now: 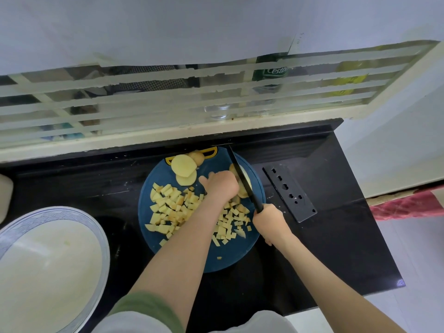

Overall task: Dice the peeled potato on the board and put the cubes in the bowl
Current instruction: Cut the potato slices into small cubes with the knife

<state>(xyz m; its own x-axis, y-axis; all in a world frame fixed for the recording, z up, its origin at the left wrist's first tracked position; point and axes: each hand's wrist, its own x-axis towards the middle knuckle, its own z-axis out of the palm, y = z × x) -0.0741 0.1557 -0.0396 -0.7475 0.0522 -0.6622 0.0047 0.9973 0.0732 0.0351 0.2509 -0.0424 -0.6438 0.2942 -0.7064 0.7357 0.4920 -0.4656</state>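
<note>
A round blue cutting board (230,257) lies on the black counter. Several pale potato cubes (173,207) are heaped across its middle. Two round potato slices (183,167) lie at its far edge. My left hand (222,186) holds down a stack of potato slices (245,188) at the board's right side, curled over them. My right hand (269,221) grips the handle of a black knife (241,175), whose blade rests against the slices just right of my left hand. A large white bowl (48,267) with a blue patterned rim stands at the near left.
A black blade cover with holes (289,192) lies on the counter right of the board. A window frame with bars (168,102) runs along the back. The counter (336,236) ends at the right; a red cloth (406,205) lies beyond it.
</note>
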